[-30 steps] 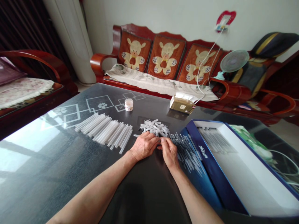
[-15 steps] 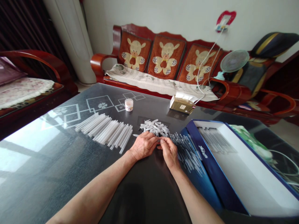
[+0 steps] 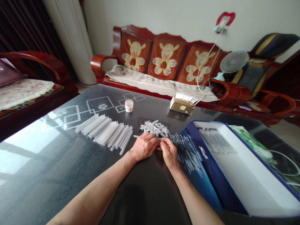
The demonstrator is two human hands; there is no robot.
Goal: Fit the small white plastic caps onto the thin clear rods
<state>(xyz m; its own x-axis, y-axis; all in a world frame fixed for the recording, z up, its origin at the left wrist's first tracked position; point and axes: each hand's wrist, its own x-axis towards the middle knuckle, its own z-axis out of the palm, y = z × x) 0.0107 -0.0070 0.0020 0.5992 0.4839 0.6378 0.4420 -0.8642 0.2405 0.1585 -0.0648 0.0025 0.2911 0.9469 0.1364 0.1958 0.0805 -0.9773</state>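
My left hand point(image 3: 145, 146) and my right hand point(image 3: 169, 152) meet at the fingertips above the dark table. Both are closed in a pinch, and whatever lies between the fingers is too small and covered to name. Just beyond them is a pile of short whitish plastic pieces point(image 3: 155, 127), some with dark ends. To the left lies a row of long translucent white tubes point(image 3: 107, 131). Thin clear pen refills with dark parts point(image 3: 188, 156) are spread beside my right hand, on a blue surface.
An open blue box point(image 3: 248, 178) with a white inside stands at the right, and a bundle of thin refills point(image 3: 217, 140) lies in it. Farther back are a small white jar point(image 3: 128, 106) and a tissue pack point(image 3: 182, 105). A green-and-white bag point(image 3: 250, 142) lies past the box.
Both hands stay together in nearly the same place, with only a slight shift of the fingers. The piles and the box look the same.
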